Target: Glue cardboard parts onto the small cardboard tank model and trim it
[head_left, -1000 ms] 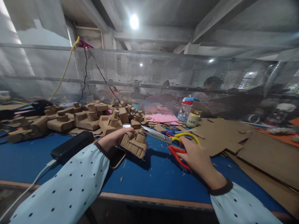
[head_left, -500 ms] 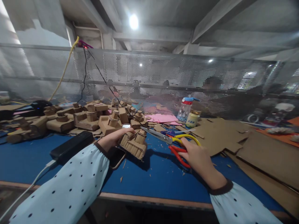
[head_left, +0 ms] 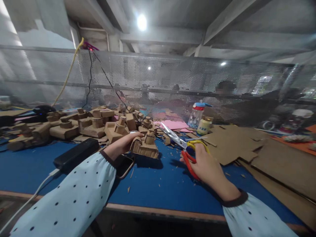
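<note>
My left hand (head_left: 122,144) is closed around a small cardboard model (head_left: 145,149) with a rolled upright piece on top. The model is held just above the blue tabletop (head_left: 148,187). In my right hand (head_left: 206,166) is a pair of scissors (head_left: 181,143) with one yellow and one red handle. Their blades are slightly parted and point up and left, toward the model but apart from it. A dark phone (head_left: 124,167) lies under my left wrist.
Several cardboard models (head_left: 93,126) are piled at the back left. A black power bank (head_left: 76,153) with a white cable lies before them. Cardboard sheets (head_left: 234,141) cover the right side. A water bottle (head_left: 196,115) and a yellow can (head_left: 204,126) stand behind; a person (head_left: 225,95) sits beyond the mesh.
The scissors have drawn back from the model's top and their blades now part. The model has moved slightly right and is turned a little in my left hand.
</note>
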The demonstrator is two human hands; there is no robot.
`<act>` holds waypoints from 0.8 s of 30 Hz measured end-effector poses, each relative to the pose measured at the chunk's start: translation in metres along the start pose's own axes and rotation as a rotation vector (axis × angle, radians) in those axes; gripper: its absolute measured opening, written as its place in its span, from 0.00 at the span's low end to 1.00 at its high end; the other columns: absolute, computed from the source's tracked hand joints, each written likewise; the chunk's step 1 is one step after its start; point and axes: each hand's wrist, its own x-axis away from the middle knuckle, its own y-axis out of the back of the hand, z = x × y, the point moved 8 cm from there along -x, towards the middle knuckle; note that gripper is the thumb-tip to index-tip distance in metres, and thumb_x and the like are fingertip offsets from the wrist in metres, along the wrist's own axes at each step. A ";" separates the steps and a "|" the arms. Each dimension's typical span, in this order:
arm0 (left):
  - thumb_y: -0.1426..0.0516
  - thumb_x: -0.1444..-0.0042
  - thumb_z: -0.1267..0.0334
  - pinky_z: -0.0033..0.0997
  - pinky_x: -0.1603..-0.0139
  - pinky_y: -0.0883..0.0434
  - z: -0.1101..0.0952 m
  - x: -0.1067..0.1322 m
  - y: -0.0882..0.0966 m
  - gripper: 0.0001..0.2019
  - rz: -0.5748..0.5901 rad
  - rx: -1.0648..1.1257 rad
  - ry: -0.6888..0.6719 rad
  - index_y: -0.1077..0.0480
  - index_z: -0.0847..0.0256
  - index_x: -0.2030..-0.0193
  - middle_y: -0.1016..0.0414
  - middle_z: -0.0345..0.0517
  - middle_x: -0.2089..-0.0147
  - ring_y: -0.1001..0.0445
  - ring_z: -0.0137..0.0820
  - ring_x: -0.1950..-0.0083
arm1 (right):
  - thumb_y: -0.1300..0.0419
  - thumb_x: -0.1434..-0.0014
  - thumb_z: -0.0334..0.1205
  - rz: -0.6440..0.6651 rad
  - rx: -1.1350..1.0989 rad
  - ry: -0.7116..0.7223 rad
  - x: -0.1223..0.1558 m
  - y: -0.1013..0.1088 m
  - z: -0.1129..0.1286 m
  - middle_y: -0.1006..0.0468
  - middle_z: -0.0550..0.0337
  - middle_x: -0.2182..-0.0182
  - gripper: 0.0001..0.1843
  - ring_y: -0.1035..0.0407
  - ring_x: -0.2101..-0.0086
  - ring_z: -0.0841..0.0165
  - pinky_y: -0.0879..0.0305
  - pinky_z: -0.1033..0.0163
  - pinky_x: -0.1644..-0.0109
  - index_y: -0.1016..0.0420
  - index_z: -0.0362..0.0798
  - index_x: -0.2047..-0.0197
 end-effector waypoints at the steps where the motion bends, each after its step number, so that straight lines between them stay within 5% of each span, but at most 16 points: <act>1: 0.33 0.57 0.55 0.28 0.70 0.26 0.003 -0.001 -0.001 0.15 0.010 0.034 0.038 0.25 0.62 0.67 0.20 0.44 0.72 0.23 0.32 0.72 | 0.42 0.41 0.64 0.008 0.020 0.012 0.000 0.000 0.002 0.24 0.49 0.59 0.27 0.27 0.66 0.59 0.43 0.61 0.71 0.34 0.46 0.56; 11: 0.31 0.57 0.52 0.28 0.66 0.24 0.009 0.000 -0.006 0.21 0.026 0.009 0.084 0.21 0.63 0.59 0.16 0.50 0.59 0.19 0.38 0.62 | 0.44 0.39 0.61 -0.082 0.142 0.128 0.001 -0.002 0.004 0.24 0.48 0.57 0.26 0.28 0.68 0.60 0.39 0.58 0.70 0.30 0.45 0.52; 16: 0.31 0.58 0.52 0.27 0.70 0.26 0.005 0.009 -0.007 0.20 -0.043 -0.064 0.084 0.21 0.62 0.60 0.16 0.46 0.60 0.20 0.37 0.62 | 0.44 0.38 0.60 -0.129 0.123 0.166 0.002 -0.002 0.006 0.23 0.49 0.58 0.25 0.27 0.67 0.59 0.39 0.58 0.69 0.29 0.46 0.52; 24: 0.31 0.59 0.49 0.26 0.77 0.32 0.005 0.008 -0.012 0.21 0.018 -0.159 0.054 0.20 0.60 0.61 0.17 0.46 0.63 0.21 0.36 0.67 | 0.39 0.41 0.56 -0.034 0.091 0.119 0.001 -0.006 0.002 0.18 0.55 0.64 0.21 0.24 0.68 0.57 0.42 0.60 0.72 0.29 0.48 0.53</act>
